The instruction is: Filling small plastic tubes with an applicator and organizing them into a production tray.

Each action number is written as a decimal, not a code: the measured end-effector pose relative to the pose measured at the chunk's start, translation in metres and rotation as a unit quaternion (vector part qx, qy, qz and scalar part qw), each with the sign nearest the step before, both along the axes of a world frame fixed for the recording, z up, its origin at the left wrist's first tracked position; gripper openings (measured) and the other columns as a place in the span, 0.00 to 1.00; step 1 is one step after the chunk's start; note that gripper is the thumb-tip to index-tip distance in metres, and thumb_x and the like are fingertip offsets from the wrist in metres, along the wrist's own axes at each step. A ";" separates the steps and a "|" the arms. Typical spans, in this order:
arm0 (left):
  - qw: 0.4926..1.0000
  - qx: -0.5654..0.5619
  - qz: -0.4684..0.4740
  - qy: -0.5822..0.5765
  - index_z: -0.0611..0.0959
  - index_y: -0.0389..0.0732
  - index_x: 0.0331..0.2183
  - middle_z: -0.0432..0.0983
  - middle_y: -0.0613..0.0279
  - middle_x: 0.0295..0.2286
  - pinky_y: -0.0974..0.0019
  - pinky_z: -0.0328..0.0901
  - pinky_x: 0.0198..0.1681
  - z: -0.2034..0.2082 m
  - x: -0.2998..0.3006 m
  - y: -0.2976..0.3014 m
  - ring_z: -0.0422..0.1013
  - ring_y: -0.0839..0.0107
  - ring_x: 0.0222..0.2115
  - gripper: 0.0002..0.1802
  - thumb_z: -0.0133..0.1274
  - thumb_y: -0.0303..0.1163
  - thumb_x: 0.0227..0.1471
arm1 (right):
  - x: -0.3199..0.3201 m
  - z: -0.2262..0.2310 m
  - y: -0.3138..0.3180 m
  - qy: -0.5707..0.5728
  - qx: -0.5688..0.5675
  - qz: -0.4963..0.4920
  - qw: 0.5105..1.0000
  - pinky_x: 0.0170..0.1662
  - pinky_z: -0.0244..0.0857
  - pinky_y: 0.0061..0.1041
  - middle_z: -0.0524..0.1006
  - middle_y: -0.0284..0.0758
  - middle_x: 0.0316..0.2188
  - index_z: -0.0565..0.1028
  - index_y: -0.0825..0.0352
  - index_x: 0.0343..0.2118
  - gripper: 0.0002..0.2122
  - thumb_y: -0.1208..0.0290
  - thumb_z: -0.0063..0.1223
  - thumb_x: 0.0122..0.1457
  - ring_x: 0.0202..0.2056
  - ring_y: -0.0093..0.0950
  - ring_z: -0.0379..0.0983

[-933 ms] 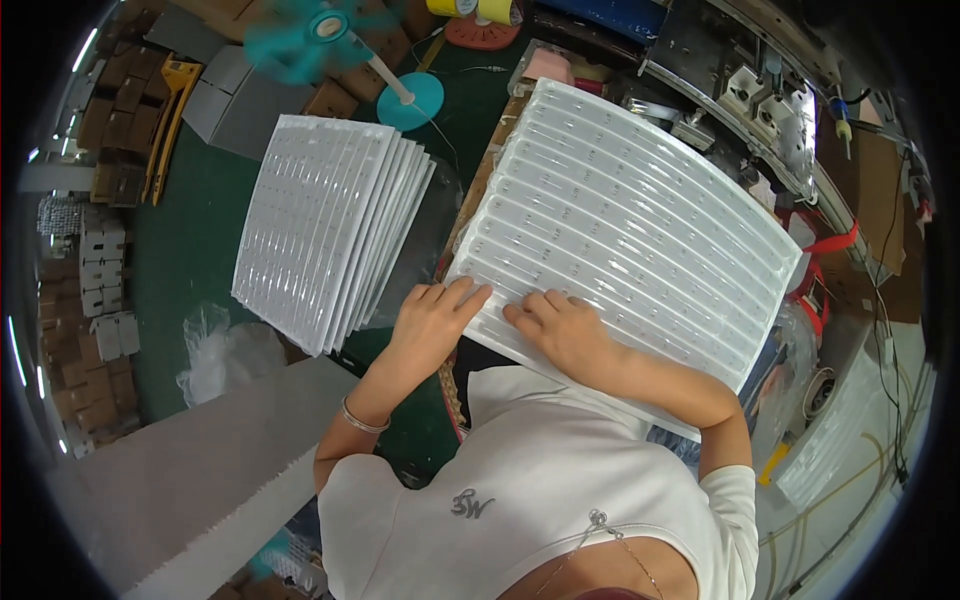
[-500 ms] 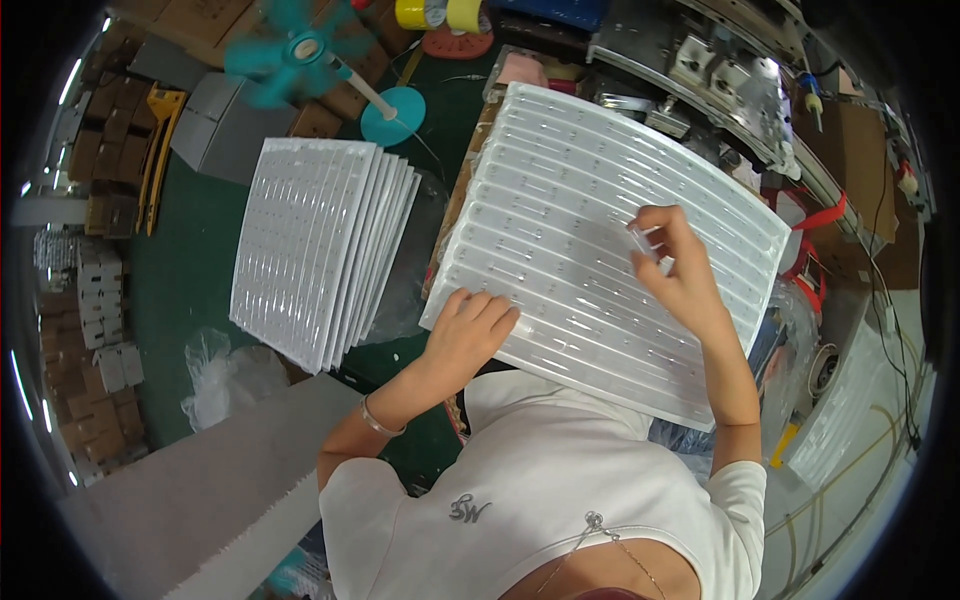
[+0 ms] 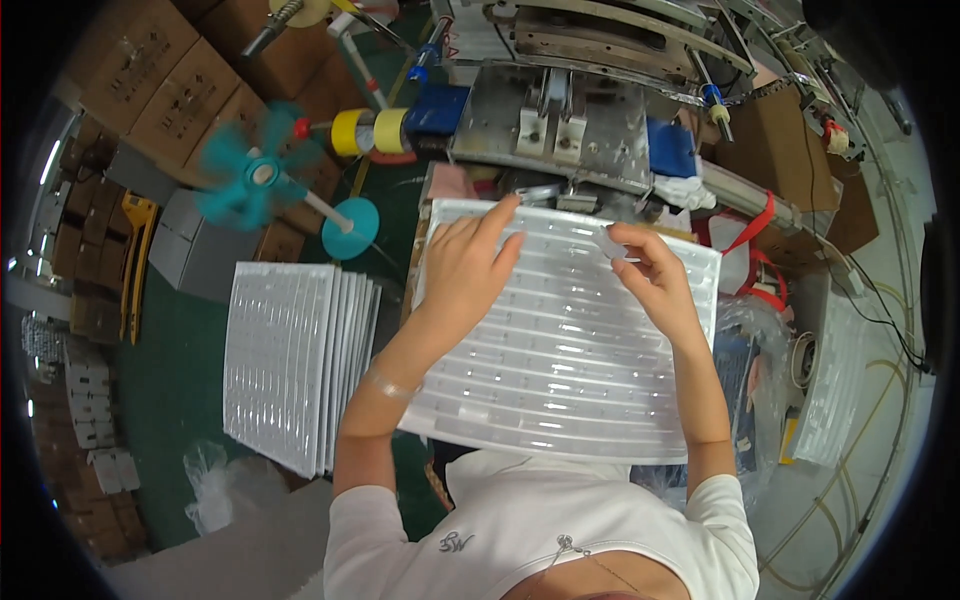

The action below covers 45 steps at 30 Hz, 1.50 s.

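A white ribbed plastic tray (image 3: 560,370) lies in front of me, with rows of small clear pieces in its grooves. My right hand (image 3: 657,285) is above its far right part. Thumb and fingers pinch a small clear plastic piece (image 3: 606,243) there. Over the tray's far left part is my left hand (image 3: 462,265), fingers stretched out, thumb apart, holding nothing that I can see. Its fingertips are close to the tray's far edge; whether they touch it I cannot tell.
Similar white trays (image 3: 280,365) stand in a leaning stack to the left. Behind it a teal fan (image 3: 262,172) spins. A metal machine (image 3: 550,125) sits beyond the tray, with yellow tape rolls (image 3: 352,132) beside it. Clear plastic film (image 3: 770,350) bulges on the right.
My left hand has gone from the tray's near left edge to its far side. The right hand, still pinching the clear piece, is nearer the far edge. The view has shifted and turned.
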<state>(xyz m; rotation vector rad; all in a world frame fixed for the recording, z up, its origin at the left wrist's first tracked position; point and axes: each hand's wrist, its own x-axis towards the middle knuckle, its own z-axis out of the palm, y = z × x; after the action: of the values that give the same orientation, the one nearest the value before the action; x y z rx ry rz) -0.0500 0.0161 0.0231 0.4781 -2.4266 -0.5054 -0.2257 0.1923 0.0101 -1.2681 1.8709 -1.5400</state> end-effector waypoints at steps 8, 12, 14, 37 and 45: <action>0.978 -0.203 0.031 0.032 0.79 0.49 0.42 0.72 0.62 0.32 0.60 0.56 0.39 0.017 -0.172 -0.030 0.65 0.63 0.37 0.21 0.58 0.43 0.43 | -0.058 0.027 -0.030 0.207 -0.076 -0.205 0.954 0.35 0.68 0.22 0.78 0.35 0.37 0.74 0.69 0.39 0.11 0.73 0.57 0.53 0.29 0.24 0.74; 0.976 -0.159 -0.021 0.148 0.80 0.46 0.38 0.72 0.67 0.28 0.61 0.57 0.37 0.015 -0.143 -0.016 0.65 0.65 0.33 0.18 0.62 0.33 0.39 | -0.070 0.035 -0.068 0.394 -0.087 -0.248 0.881 0.34 0.68 0.27 0.77 0.36 0.33 0.75 0.66 0.36 0.10 0.71 0.58 0.51 0.31 0.32 0.75; 0.984 -0.083 -0.029 0.156 0.80 0.44 0.35 0.72 0.65 0.27 0.62 0.58 0.35 0.015 -0.109 -0.010 0.66 0.66 0.31 0.15 0.61 0.31 0.40 | -0.076 0.034 -0.090 0.472 -0.082 -0.253 0.840 0.33 0.68 0.31 0.77 0.35 0.30 0.76 0.62 0.35 0.09 0.68 0.57 0.51 0.31 0.36 0.74; 0.663 0.665 -0.010 0.344 0.71 0.34 0.49 0.76 0.51 0.36 0.70 0.68 0.33 -0.028 0.148 -0.031 0.73 0.69 0.35 0.20 0.41 0.36 0.58 | 0.166 -0.058 0.017 0.449 0.196 0.363 0.793 0.29 0.69 0.29 0.70 0.33 0.34 0.74 0.60 0.39 0.12 0.72 0.53 0.50 0.31 0.28 0.70; 0.635 0.722 -0.107 0.254 0.74 0.37 0.43 0.74 0.58 0.34 0.66 0.68 0.34 -0.041 0.118 -0.014 0.71 0.68 0.36 0.14 0.45 0.30 0.53 | 0.114 -0.030 -0.006 0.126 0.077 0.308 0.940 0.32 0.69 0.30 0.71 0.38 0.33 0.70 0.65 0.33 0.10 0.78 0.53 0.46 0.32 0.34 0.72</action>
<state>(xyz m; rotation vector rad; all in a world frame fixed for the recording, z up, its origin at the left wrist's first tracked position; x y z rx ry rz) 0.0677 0.0016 -0.0180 0.5036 -1.0365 -2.3133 -0.1121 0.1858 -0.0196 -1.8140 1.4743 -0.9173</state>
